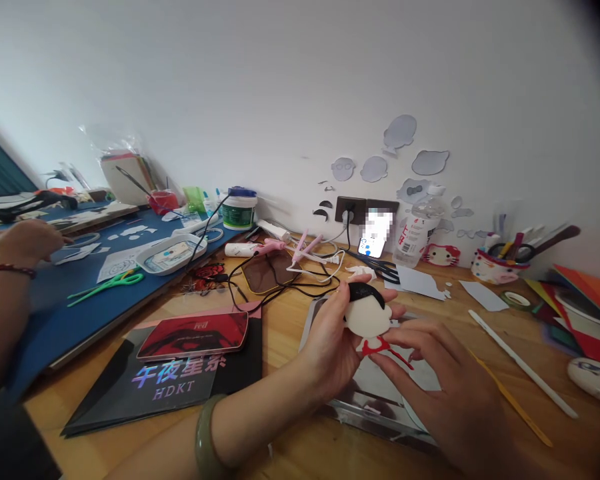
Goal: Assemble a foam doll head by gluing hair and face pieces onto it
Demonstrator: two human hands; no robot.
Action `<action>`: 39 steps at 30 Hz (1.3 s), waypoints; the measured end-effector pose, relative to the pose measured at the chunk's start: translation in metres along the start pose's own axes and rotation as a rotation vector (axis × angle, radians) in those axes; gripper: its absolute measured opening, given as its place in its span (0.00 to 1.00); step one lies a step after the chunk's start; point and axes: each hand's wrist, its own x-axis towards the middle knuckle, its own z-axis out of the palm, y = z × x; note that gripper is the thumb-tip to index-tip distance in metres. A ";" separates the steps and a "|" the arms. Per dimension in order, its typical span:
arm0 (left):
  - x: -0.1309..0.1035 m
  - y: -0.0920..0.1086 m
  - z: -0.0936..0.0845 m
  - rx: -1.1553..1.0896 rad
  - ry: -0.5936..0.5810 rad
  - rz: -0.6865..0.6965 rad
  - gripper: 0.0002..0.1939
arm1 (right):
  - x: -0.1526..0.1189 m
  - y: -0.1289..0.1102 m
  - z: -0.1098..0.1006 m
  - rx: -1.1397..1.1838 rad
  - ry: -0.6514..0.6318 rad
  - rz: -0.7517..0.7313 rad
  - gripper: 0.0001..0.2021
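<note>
Between my two hands is a flat craft figure, a cream blank head with black hair on top and a red collar piece below. My left hand wraps round its left side and back, the thumb near the hair. At the collar, my right hand pinches with thumb and fingertips, where a thin red strip sticks out to the lower right. I cannot tell whether that strip is fixed to the collar. Under my hands lies a shiny grey board, partly hidden by them.
Left of my hands lie a red box and a black folder. Behind are pink glue guns, cables, a lit phone and a water bottle. A white stick lies right. Another person's hand is at far left.
</note>
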 end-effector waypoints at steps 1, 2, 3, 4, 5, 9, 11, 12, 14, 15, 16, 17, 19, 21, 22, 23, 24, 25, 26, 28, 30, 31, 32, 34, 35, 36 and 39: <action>0.000 0.000 0.000 0.002 0.004 0.001 0.19 | 0.000 0.000 0.000 0.005 -0.007 0.009 0.07; 0.001 -0.001 0.000 0.003 0.007 0.003 0.19 | 0.000 -0.001 -0.001 0.008 -0.014 0.018 0.07; 0.001 -0.001 0.000 0.002 0.008 0.005 0.19 | 0.000 -0.002 -0.001 0.011 -0.017 0.027 0.07; 0.001 -0.001 0.000 0.000 0.008 0.008 0.19 | 0.001 -0.002 -0.002 0.012 -0.018 0.037 0.07; 0.001 -0.001 0.000 -0.001 0.010 0.010 0.19 | 0.001 -0.003 -0.002 0.013 -0.016 0.046 0.07; 0.000 0.000 0.001 -0.017 0.008 0.011 0.19 | 0.003 -0.005 -0.003 0.019 -0.005 0.080 0.07; -0.001 0.001 0.002 -0.024 0.010 0.003 0.19 | 0.004 -0.005 -0.004 0.026 -0.009 0.108 0.06; -0.001 0.002 0.002 -0.025 0.015 0.000 0.19 | 0.004 -0.005 -0.004 0.032 -0.013 0.122 0.05; -0.001 0.002 0.002 -0.026 0.022 -0.006 0.19 | 0.005 -0.006 -0.005 0.043 -0.017 0.133 0.05; -0.001 0.003 0.002 -0.027 0.017 -0.007 0.19 | 0.005 -0.006 -0.005 0.045 -0.010 0.131 0.05; -0.001 0.003 0.002 -0.028 0.008 -0.008 0.19 | 0.005 -0.006 -0.005 0.041 -0.001 0.132 0.06; -0.001 0.003 0.002 -0.031 -0.001 -0.008 0.20 | 0.004 -0.006 -0.005 0.036 0.005 0.138 0.07; -0.001 0.004 0.002 -0.035 -0.012 -0.007 0.20 | 0.003 -0.007 -0.005 0.017 0.018 0.171 0.10; -0.001 0.004 0.003 -0.035 -0.012 -0.004 0.20 | 0.001 -0.006 -0.005 0.001 0.027 0.205 0.13; -0.001 0.004 0.003 -0.033 -0.010 -0.005 0.21 | 0.001 -0.006 -0.004 -0.003 0.031 0.209 0.14; -0.001 0.004 0.003 -0.031 -0.008 -0.006 0.21 | 0.000 -0.006 -0.004 -0.007 0.035 0.207 0.14; -0.002 0.004 0.004 -0.029 -0.008 -0.011 0.21 | 0.000 -0.006 -0.004 -0.011 0.039 0.199 0.15; -0.002 0.004 0.004 -0.030 -0.008 -0.017 0.21 | 0.000 -0.006 -0.004 -0.014 0.037 0.190 0.14; -0.002 0.004 0.004 -0.033 -0.008 -0.022 0.21 | 0.000 -0.006 -0.003 -0.018 0.040 0.180 0.14; -0.003 0.004 0.004 -0.042 -0.016 -0.030 0.20 | 0.000 -0.006 -0.003 -0.029 0.047 0.169 0.14; -0.003 0.003 0.004 -0.050 -0.027 -0.033 0.20 | 0.000 -0.006 -0.003 -0.034 0.056 0.158 0.13; -0.003 0.003 0.003 -0.052 -0.028 -0.033 0.20 | 0.001 -0.007 -0.002 -0.034 0.063 0.152 0.13; -0.003 0.003 0.003 -0.054 -0.027 -0.034 0.20 | 0.001 -0.007 -0.002 -0.032 0.069 0.147 0.13; -0.003 0.003 0.003 -0.060 -0.018 -0.034 0.21 | 0.001 -0.007 -0.002 -0.025 0.074 0.143 0.13; -0.003 0.003 0.003 -0.062 -0.013 -0.036 0.21 | 0.002 -0.007 -0.001 -0.022 0.075 0.145 0.13; -0.003 0.002 0.003 -0.064 -0.010 -0.038 0.21 | 0.002 -0.008 -0.001 -0.019 0.074 0.147 0.13; -0.003 0.002 0.004 -0.067 -0.001 -0.036 0.22 | 0.001 -0.008 -0.001 -0.014 0.064 0.145 0.13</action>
